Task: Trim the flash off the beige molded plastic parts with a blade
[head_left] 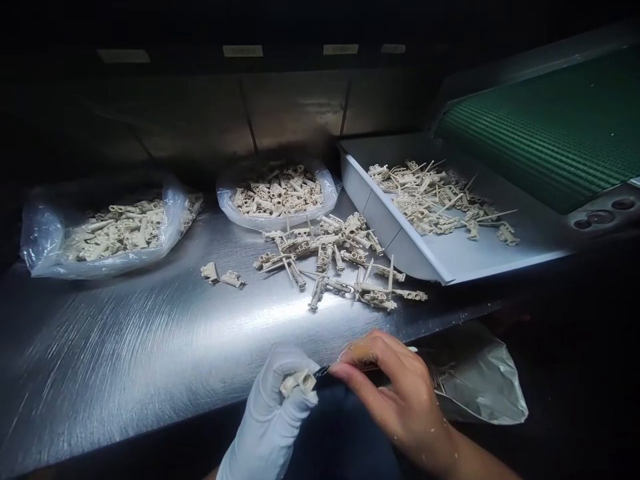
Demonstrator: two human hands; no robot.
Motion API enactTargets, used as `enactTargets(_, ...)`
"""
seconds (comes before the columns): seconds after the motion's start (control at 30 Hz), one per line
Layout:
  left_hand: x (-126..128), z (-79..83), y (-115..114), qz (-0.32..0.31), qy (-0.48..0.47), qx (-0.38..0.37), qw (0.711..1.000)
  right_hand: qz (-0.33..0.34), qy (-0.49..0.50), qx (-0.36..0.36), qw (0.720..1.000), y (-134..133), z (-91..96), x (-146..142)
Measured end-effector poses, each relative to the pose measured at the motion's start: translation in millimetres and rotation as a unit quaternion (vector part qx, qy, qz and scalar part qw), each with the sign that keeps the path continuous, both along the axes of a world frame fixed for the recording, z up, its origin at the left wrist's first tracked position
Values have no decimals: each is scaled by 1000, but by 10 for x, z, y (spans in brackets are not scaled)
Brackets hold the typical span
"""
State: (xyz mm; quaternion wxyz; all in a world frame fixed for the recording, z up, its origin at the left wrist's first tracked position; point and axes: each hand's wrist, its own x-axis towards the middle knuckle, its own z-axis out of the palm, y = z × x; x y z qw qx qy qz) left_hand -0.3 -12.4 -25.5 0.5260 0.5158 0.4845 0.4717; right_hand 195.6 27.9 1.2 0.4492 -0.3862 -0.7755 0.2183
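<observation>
My left hand (273,413), in a white glove, is closed around a small beige plastic part (298,383) at the near edge of the metal table (125,360). My bare right hand (400,393) pinches a thin dark tool (324,371) whose tip touches that part. Just beyond my hands lies a pile of beige moulded parts still joined to their sprues (330,257). Two loose beige parts (223,275) lie apart to the left of the pile.
Two clear plastic bags hold separated beige parts, one at far left (107,230) and one at centre (277,193). A grey chute tray (450,253) with more sprued parts sits under a green conveyor belt (550,127). A bag (480,380) of stick-like scrap hangs at the table's right edge.
</observation>
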Motion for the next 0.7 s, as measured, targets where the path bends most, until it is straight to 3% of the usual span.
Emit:
enactTargets(0.13,-1,57,25,-17,-37,-33,999,-9,-21,64,998,-3,26,5)
enactTargets(0.23,-26,89,51,-35,-45,-28,998,13,-36,72,997,12,76,25)
enactTargets(0.43,-98,88,111,-100,-29,14,995,56,-29,6,998,53,144,72)
enactTargets(0.7,-107,47,86,-121,-52,-33,991,95,9,-131,987,43,132,98)
